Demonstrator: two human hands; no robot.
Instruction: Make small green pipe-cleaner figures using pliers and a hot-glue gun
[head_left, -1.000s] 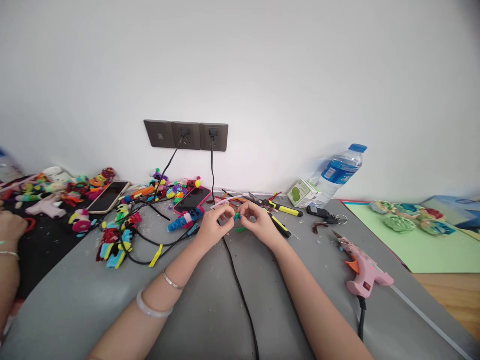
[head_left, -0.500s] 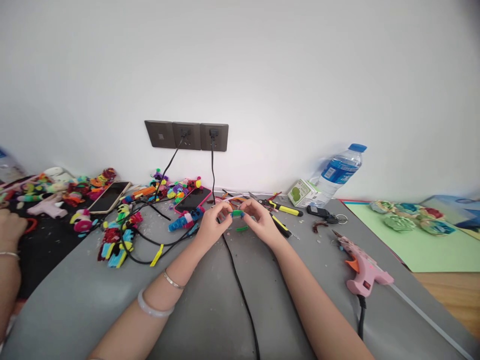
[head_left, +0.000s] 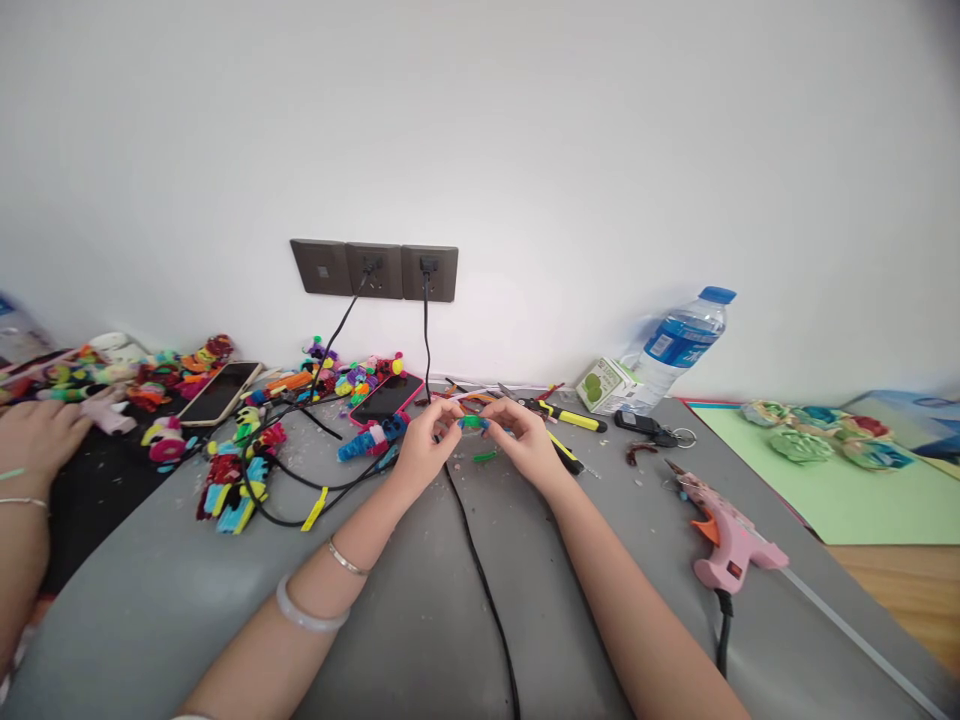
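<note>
Between my two hands is a short green pipe cleaner piece [head_left: 472,422], pinched at its ends. My left hand [head_left: 429,440] is closed on its left end, thumb and fingertip together. On the other end, my right hand [head_left: 519,438] pinches it the same way. Another bit of green pipe cleaner [head_left: 485,457] lies on the grey table mat [head_left: 420,620] just below my fingers. Left of my left hand lies a blue fuzzy pipe cleaner figure [head_left: 367,441]. Yellow-and-black pliers [head_left: 570,417] rest behind my right hand.
A pink glue gun [head_left: 731,545] lies at the right, near a water bottle [head_left: 679,345] and keys [head_left: 664,435]. A black cable [head_left: 480,570] crosses the mat below my hands. Phones [head_left: 386,399] and colourful figures [head_left: 238,470] lie leftward; another person's hand [head_left: 45,440] is at far left.
My hands stay nearly in place, the green piece shifting slightly between my fingertips. At far left, the other person's hand has moved right and spread over the pink piece there.
</note>
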